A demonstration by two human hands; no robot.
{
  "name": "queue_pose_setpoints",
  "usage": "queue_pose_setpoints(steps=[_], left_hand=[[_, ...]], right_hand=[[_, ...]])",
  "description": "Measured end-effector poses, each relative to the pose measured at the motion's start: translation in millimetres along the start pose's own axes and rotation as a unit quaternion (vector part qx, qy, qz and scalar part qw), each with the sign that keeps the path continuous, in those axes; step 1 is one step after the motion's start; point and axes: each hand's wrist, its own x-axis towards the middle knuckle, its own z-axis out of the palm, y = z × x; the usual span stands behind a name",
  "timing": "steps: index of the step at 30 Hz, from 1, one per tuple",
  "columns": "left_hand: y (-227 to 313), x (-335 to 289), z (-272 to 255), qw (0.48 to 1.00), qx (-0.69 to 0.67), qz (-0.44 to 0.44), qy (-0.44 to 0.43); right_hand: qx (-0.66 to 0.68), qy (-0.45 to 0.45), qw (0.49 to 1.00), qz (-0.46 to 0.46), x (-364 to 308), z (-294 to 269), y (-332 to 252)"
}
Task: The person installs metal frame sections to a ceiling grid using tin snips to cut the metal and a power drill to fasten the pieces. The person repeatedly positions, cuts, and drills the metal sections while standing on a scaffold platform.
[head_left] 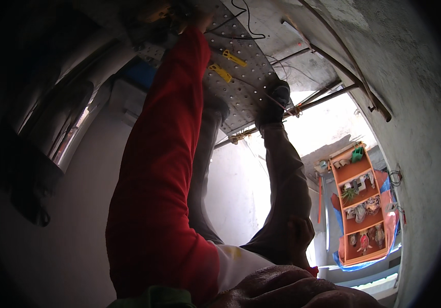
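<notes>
My left arm, in a red sleeve, stretches far forward over a perforated metal plank (243, 84). At its end my left hand (200, 23) is dim and smeared by motion, so its fingers and anything in them cannot be made out. Beside it, at the upper edge, lies a yellowish item (157, 14) too dark to name. Nearer to me on the plank rest two slim yellow plastic pieces, one (235, 58) farther off and one (220, 73) closer. My right hand (300, 238) lies in shadow on my right thigh, apparently with loose fingers and nothing held.
My shoes (280, 95) stand on the plank, high above a bright lower area. A black cable (251, 37) loops across its far end. Metal poles (328, 96) and a rough wall (410, 77) run along the right. Down there an orange shelf (358, 208) holds assorted items.
</notes>
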Motion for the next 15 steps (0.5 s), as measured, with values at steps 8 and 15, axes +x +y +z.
queue_pose_setpoints(steps=[8,15], left_hand=[[15.3,-54.4,-27.6,0.776,-0.600,-0.118,0.157],[34.5,-98.6,-107.7,0.694,-0.693,-0.171,0.098]], right_hand=[[0.026,-0.022,0.999,0.002,1.3,-9.9,-13.9],[0.005,0.010,0.999,-0.033,5.5,-11.7,-13.5]])
